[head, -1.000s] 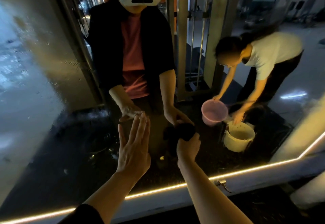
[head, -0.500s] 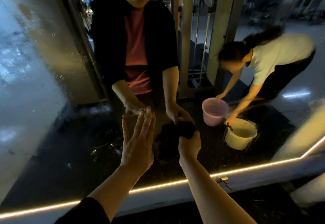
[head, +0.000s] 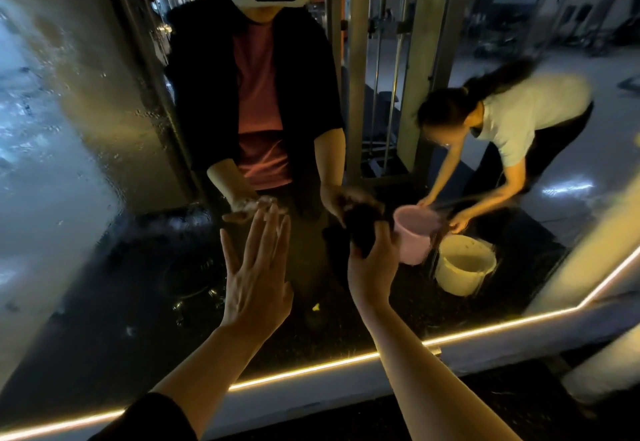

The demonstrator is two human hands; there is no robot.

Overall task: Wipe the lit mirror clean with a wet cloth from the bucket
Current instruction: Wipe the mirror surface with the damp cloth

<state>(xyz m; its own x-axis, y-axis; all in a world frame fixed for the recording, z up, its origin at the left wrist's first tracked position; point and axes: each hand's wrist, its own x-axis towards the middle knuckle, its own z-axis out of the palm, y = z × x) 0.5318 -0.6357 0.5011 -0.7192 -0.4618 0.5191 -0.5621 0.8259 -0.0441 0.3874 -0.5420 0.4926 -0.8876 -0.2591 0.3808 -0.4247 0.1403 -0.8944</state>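
Note:
A large mirror point(head: 104, 267) with a glowing light strip point(head: 311, 369) along its lower edge fills the view. Water drops and streaks cover its left part. My left hand point(head: 256, 281) lies flat with straight fingers against the glass. My right hand point(head: 372, 264) grips a dark wet cloth point(head: 363, 229) bunched against the mirror, just right of the left hand. My own reflection stands above both hands. In the reflection a white bucket point(head: 464, 264) and a pink bucket point(head: 415, 232) stand on the floor.
The mirror reflects another person point(head: 512, 129) in a white shirt bending over the two buckets, plus gym machines and a metal frame point(head: 356, 77) behind. A white ledge point(head: 502, 347) runs below the light strip, above a dark floor.
My view has shifted slightly left and down. My right hand with the cloth has slid a little to the right on the glass. The reflected person has moved the pink bucket lower.

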